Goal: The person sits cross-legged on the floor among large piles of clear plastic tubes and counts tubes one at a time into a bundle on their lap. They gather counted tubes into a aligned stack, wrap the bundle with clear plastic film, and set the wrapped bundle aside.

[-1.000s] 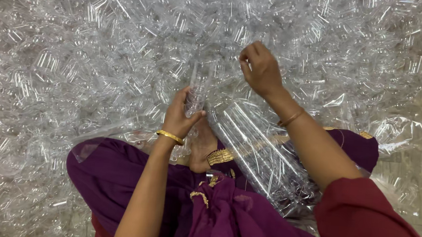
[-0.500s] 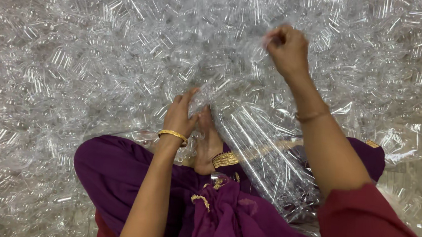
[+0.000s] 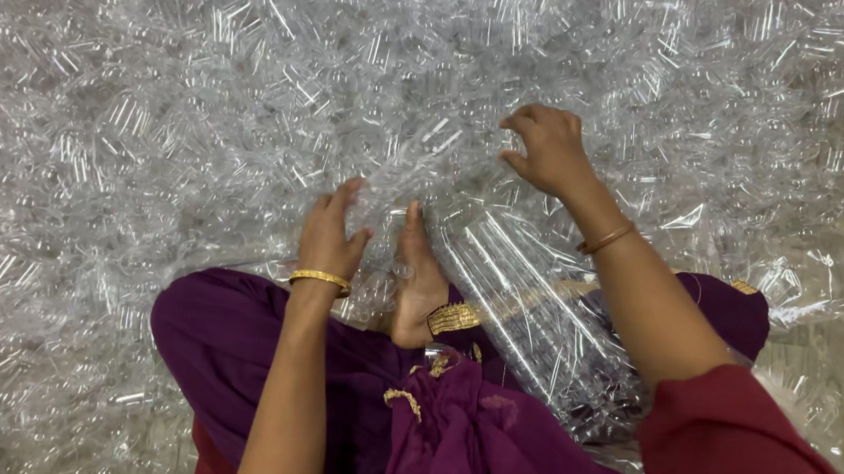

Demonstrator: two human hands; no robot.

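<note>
One package shows: a clear plastic bag [image 3: 536,316], long and soft-sided, lying slantwise across the person's lap. It is colourless and see-through, with bright glints along its creases, and it is packed with small clear plastic tubes [image 3: 522,305] lined up in rows along its length. Its open mouth points up and away from the lap, toward the heap of loose clear tubes [image 3: 202,99] spread over the floor; its lower end runs down beside the person's right knee. Crumpled edges of the same clear film flare out to the right of the bag. No labels, signs or screens show anywhere.
</note>
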